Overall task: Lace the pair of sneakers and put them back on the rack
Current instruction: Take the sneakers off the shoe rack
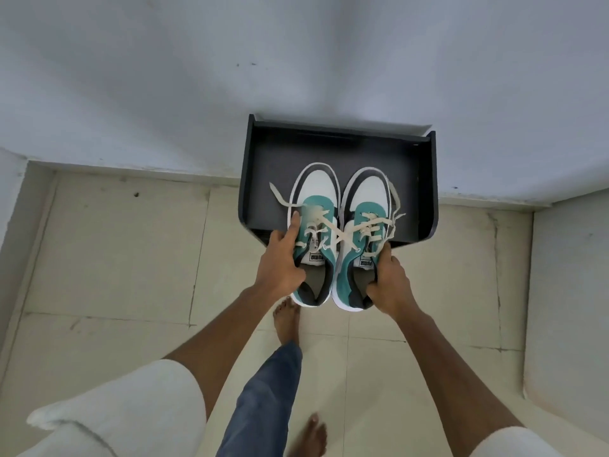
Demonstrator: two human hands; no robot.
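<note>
Head view shows us standing barefoot on the tiled floor [115,258], arms stretched forward, with our left hand [280,262] wrapped around the outer side of the left sneaker [313,225], thumb hooked at the collar, and our right hand [390,282] clamped on the heel and outer side of the right sneaker [364,225]. Both sneakers are carried side by side, touching, toes pointing away over the dark rack [428,192], heels hanging out past its front edge. The cream laces [333,230] look threaded but loose (ends trail off both sides, and one strand crosses between the sneakers). That is our chief worry: a trailing end could catch on the rack's raised side walls or get pinned under a sole, and the crossing strand could drag one sneaker if we set them down apart. Released now, we judge they would tip off the front lip. Room is fair: bare shelf lies on both sides and beyond the toes, bounded by the rack's back wall against the white wall [296,61].
</note>
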